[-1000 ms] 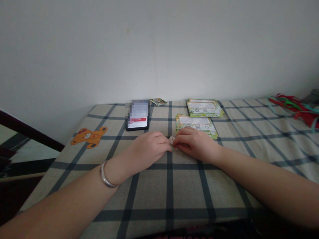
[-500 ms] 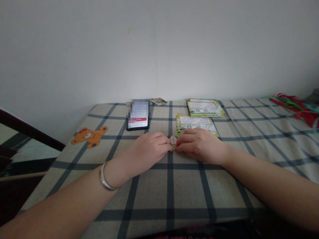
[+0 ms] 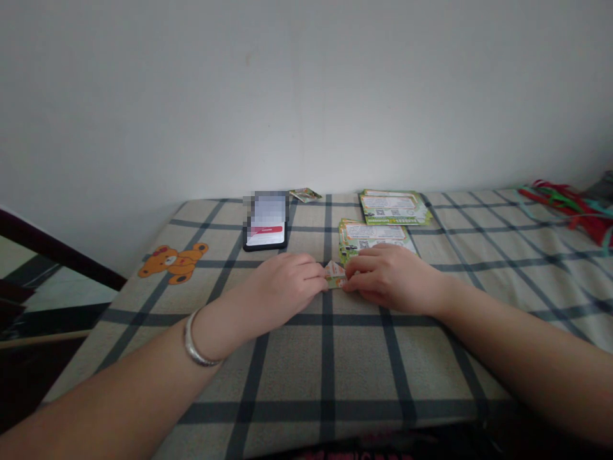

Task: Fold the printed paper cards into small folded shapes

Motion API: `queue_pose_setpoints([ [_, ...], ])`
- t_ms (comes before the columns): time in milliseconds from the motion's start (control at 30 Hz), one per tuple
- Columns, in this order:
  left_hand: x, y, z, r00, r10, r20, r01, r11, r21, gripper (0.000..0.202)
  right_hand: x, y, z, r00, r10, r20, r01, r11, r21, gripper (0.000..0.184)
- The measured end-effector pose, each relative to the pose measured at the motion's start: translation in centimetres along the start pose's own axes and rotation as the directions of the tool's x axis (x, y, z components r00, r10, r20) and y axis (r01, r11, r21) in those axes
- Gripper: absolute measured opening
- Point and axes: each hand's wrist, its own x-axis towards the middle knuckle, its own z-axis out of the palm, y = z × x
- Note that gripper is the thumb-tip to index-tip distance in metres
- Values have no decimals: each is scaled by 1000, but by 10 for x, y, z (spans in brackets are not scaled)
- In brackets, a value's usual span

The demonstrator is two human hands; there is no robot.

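A small folded piece of printed paper (image 3: 335,273), with a pointed top and green and white print, lies on the checked cloth between my hands. My left hand (image 3: 293,281) has its fingers closed on the paper's left side; a silver bangle (image 3: 194,345) circles that wrist. At the right side, my right hand (image 3: 383,275) pinches the paper with curled fingers. Its knuckles cover part of a stack of printed leaflets (image 3: 378,231) just behind. Much of the paper is hidden by the fingers.
Behind that stack lies a second pile of leaflets (image 3: 390,203). A phone (image 3: 267,236) with a lit screen rests at the back left, beside a folded paper piece (image 3: 305,194). A bear picture (image 3: 172,263) marks the cloth's left. Red and green strips (image 3: 569,204) lie far right.
My hands have moved slightly apart, the right one shifting a little rightward. More of the folded paper shows between the fingers.
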Motion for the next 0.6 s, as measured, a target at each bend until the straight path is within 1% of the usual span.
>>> queue_pose_setpoints([
  [300,0,-4,-14,1000,0,11,1,998,-59,17,-4,2,-5,999,22,34,-23,999,29,18],
  [467,-1,-5,-20,998,-21,55,26,996,-90,16,-8,4,-7,999,40,35,-42,997,60,16],
  [600,0,-5,-23,997,-15,74,23,993,-114,18,-11,6,-11,998,39,48,-43,996,81,17],
])
